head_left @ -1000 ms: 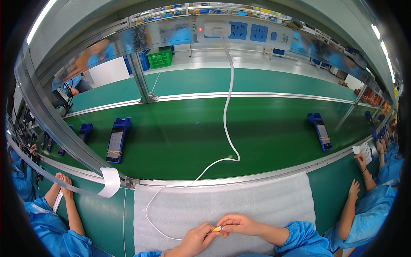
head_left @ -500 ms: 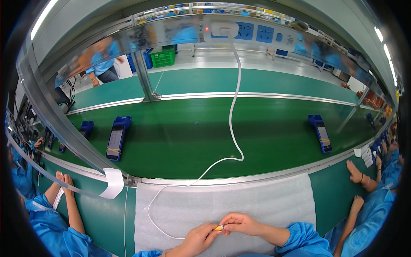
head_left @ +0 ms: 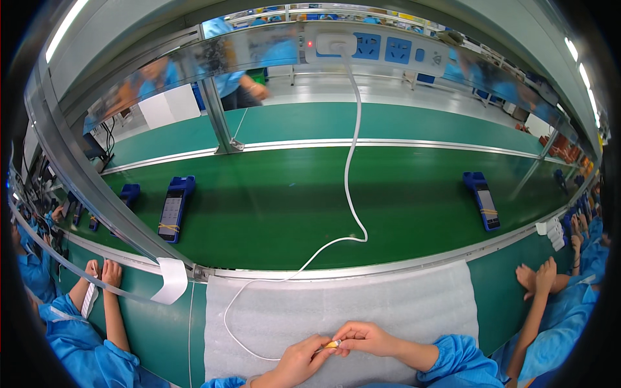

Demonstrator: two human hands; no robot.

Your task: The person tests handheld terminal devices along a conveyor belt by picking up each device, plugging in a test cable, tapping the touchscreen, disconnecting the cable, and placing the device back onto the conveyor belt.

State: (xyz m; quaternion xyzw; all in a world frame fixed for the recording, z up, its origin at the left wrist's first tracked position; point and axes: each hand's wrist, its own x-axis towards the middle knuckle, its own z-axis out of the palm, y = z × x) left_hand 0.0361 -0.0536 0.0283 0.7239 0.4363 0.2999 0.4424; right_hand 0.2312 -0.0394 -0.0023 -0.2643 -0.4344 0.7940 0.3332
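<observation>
Over the white foam sheet (head_left: 381, 301), both my hands meet at a small yellow connector (head_left: 332, 344) with a metal tip. It is the end of the white cable (head_left: 351, 174), which runs down from a white charger (head_left: 336, 44) in the power strip and curves round into my left hand. My left hand (head_left: 299, 363) is closed around the cable end just behind the yellow part. The fingers of my right hand (head_left: 367, 338) pinch the tip of that connector. My fingertips partly cover it.
Blue handheld terminals (head_left: 176, 208) with rubber bands lie on the green belt (head_left: 272, 200), another terminal (head_left: 482, 200) at right. A metal post (head_left: 110, 174) with a hanging white strip (head_left: 170, 281) stands at left. Co-workers' arms (head_left: 116, 323) rest on both sides.
My hands stay almost in place around the connector. The co-worker at right has brought their hands together; the one at left has parted theirs. Across the belt, a person has moved right.
</observation>
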